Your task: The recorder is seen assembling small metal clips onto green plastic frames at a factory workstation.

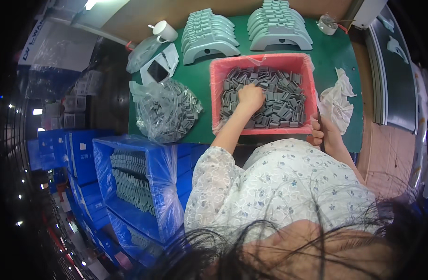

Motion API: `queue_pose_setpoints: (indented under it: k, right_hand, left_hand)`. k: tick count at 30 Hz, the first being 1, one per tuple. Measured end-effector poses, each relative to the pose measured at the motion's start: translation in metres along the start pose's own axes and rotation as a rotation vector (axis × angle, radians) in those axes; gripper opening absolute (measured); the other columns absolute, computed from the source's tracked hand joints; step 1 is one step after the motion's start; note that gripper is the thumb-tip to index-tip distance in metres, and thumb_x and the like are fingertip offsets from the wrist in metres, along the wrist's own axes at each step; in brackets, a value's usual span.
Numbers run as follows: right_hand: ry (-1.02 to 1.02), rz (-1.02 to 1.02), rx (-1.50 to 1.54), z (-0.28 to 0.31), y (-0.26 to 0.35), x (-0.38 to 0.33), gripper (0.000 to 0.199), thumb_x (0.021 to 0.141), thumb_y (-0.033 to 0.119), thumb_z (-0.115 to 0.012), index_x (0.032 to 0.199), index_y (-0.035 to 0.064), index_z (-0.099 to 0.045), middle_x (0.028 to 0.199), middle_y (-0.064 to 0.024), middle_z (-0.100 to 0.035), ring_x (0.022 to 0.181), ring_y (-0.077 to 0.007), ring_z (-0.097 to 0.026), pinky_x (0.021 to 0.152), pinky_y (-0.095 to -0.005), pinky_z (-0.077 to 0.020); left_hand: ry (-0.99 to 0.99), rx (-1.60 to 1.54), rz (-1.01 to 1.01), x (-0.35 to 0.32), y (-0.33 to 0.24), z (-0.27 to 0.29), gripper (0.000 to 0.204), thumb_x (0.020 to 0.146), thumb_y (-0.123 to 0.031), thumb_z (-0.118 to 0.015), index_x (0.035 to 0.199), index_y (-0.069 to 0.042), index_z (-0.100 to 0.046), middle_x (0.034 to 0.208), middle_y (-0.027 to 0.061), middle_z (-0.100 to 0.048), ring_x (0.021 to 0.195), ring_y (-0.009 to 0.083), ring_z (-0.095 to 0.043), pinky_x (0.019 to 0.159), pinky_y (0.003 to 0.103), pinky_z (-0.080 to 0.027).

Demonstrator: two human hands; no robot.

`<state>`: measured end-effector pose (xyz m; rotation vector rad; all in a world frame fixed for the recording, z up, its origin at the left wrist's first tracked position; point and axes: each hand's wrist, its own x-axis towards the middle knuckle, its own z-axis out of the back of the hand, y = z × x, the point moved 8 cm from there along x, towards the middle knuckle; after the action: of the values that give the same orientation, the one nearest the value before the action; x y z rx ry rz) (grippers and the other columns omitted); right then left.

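Observation:
My left hand (252, 97) reaches into a red plastic bin (215, 100), its fingers curled down among many small grey plastic pieces (281, 105). Its fingertips are hidden, so whatever they pinch does not show. By the bin's near right corner, my right hand (329, 135) is closed round a thin, dark, knife-like blade (319, 114) that points away from me. A clear plastic liner hangs over the bin's rim. To the right of the bin, a crumpled white cloth (336, 100) lies on the green table (204, 74).
Behind the bin stand two rows of pale grey-green arched parts (211, 35). On the left are a clear bag of grey pieces (167, 109), a phone (158, 71) and a white mug (165, 31). A blue crate (165, 186) with stacked parts stands below, left of me.

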<state>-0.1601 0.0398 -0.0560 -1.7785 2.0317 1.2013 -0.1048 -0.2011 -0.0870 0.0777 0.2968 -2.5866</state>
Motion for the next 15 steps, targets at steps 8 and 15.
queue_pose_setpoints:
  k: [8,15]
  right_hand:
    - [-0.038,0.025,0.015,0.010,0.007,-0.006,0.021,0.087,0.026,-0.045,0.099,0.0093,-0.042,0.070,0.0033,-0.041,0.050,-0.0037,-0.036,0.041,-0.0193,-0.0274]
    - [0.030,0.193,-0.772,-0.049,0.034,0.005,0.038,0.077,0.015,-0.054,0.110,0.0005,-0.044,0.076,-0.0013,-0.052,0.065,-0.0060,-0.049,0.051,-0.0215,-0.0400]
  left_hand:
    - [-0.284,-0.663,0.012,-0.012,0.009,0.006,0.018,0.076,-0.020,-0.053,0.073,-0.002,-0.056,0.076,0.0106,-0.056,0.069,0.0225,-0.056,0.062,0.033,-0.046]
    - [0.494,-2.308,0.086,-0.075,-0.100,0.015,0.025,0.091,-0.028,-0.036,0.096,-0.007,-0.049,0.077,0.0038,-0.056,0.066,0.0138,-0.054,0.059,0.028,-0.047]
